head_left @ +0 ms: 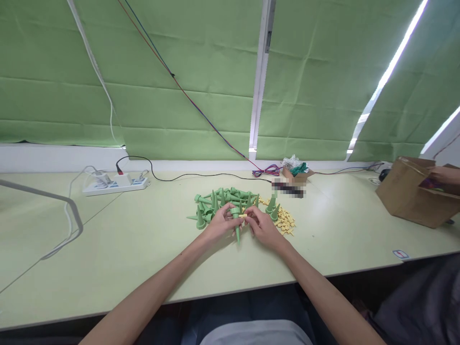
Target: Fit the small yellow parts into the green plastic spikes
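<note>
My left hand [222, 221] is closed round a green cone-shaped piece [235, 214], its wide end up and its pointed tip down over the table. Between the fingers of my right hand [261, 225] is a small yellow piece [243, 216], held against the side of the green piece near its wide end. Behind my hands lies a pile of green cone pieces [206, 207], some upright and some on their sides. To the right of the pile, small yellow pieces [285, 221] lie scattered, with a couple of green cones standing beside them.
A white power strip [117, 186] with plugs sits at the back left. Toward the back are a small open box [298, 176] and bundled cable [266, 171]. A large cardboard box [411, 194] stands at the right. A grey cable [74, 211] crosses the left side.
</note>
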The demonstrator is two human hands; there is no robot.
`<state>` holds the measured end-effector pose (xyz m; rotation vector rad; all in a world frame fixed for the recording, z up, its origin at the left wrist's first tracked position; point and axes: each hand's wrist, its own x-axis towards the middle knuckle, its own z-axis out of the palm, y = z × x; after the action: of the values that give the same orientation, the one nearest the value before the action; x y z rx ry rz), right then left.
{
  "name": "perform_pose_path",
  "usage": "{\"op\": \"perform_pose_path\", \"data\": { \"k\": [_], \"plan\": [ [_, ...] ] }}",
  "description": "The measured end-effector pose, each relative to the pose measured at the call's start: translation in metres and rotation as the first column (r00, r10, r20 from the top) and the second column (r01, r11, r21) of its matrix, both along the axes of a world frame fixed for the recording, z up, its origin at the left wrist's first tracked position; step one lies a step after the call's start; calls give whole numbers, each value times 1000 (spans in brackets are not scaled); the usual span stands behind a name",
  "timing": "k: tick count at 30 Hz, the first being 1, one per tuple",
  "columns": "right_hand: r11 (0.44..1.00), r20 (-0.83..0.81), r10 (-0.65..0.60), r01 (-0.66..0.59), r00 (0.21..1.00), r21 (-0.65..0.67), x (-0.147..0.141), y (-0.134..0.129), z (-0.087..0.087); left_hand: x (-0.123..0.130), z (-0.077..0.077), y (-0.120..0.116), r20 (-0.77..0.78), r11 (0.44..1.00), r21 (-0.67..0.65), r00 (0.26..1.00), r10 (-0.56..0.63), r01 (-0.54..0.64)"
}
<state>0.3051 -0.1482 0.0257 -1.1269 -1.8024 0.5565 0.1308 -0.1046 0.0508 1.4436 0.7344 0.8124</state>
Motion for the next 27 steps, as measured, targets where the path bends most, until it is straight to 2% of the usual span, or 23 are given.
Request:
{"op": "perform_pose_path", "data": {
  "k": [15,27],
  "plan": [
    [1000,59,-22,20,998,23,1,4,-3,-1,-1,0,-48,998,62,999,-17,20],
    [998,33,-6,4,999,56,0,1,0,0,0,1,6,1000,17,1000,1,-1]
  ]
}}
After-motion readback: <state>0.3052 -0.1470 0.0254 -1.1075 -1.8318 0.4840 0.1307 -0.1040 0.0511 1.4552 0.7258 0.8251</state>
